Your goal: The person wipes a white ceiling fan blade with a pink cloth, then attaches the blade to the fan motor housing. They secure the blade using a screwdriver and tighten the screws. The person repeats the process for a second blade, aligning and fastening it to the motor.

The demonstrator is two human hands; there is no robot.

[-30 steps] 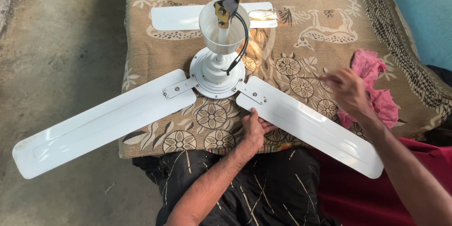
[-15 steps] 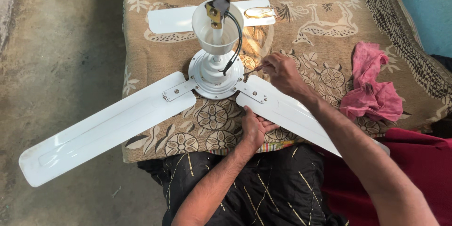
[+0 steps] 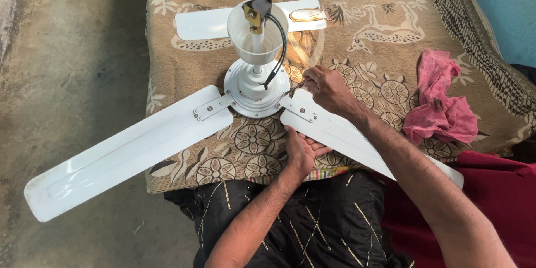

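A white ceiling fan lies on a patterned brown cloth, its round motor housing (image 3: 252,90) in the middle with a white canopy cup and black wires on the rod above. My right hand (image 3: 328,88) grips a thin screwdriver (image 3: 294,87) whose tip sits at the bracket where the right blade (image 3: 346,137) joins the housing. My left hand (image 3: 301,149) rests under the near edge of that blade, fingers curled against it. The left blade (image 3: 125,148) sticks out over the floor. A third blade (image 3: 209,22) points away.
A crumpled pink rag (image 3: 441,103) lies on the cloth to the right. The brown patterned cloth (image 3: 391,17) covers a raised bed-like surface. Concrete floor (image 3: 67,67) runs along the left. A red cloth (image 3: 491,190) and my dark patterned garment are at the bottom.
My right hand moved from near the pink rag leftward to the blade bracket, bringing the screwdriver tip to the housing. My left hand stayed under the blade.
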